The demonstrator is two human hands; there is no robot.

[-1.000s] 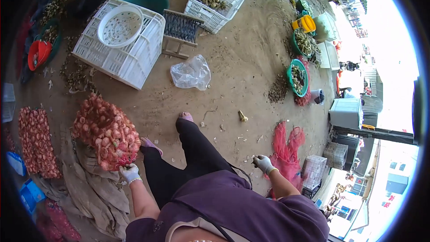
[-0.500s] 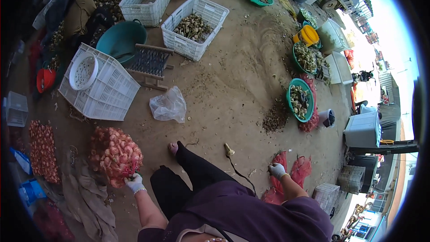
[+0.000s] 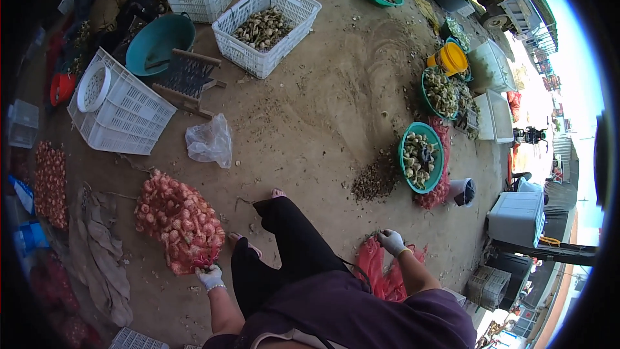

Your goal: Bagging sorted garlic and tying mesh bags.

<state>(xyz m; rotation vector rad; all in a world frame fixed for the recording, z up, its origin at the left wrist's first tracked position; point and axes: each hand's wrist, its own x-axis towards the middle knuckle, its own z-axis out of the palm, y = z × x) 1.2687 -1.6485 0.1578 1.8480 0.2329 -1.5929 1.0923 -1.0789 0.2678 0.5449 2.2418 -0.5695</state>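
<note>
My left hand (image 3: 210,278), in a white glove, is closed on the gathered neck of a red mesh bag (image 3: 175,220) filled with pale bulbs that look like garlic. The full bag slants away from the hand, at the left of my legs. On the other side, my gloved right hand (image 3: 391,243) is closed on loose, slack red mesh bags (image 3: 372,264) that hang beneath it near the ground. Its fingertips are partly hidden, but the mesh bunches at the hand.
A clear plastic bag (image 3: 210,142) lies ahead, near an overturned white crate (image 3: 132,123) and a slatted stand (image 3: 187,77). Another white crate (image 3: 268,45) holds bulbs. Green tubs (image 3: 440,161) of bulbs line the right. Grey cloth (image 3: 97,252) lies at the left.
My legs have shifted in a step, and the whole view has turned slightly. Both hands keep their hold: the full mesh bag and the slack bags have come along with them.
</note>
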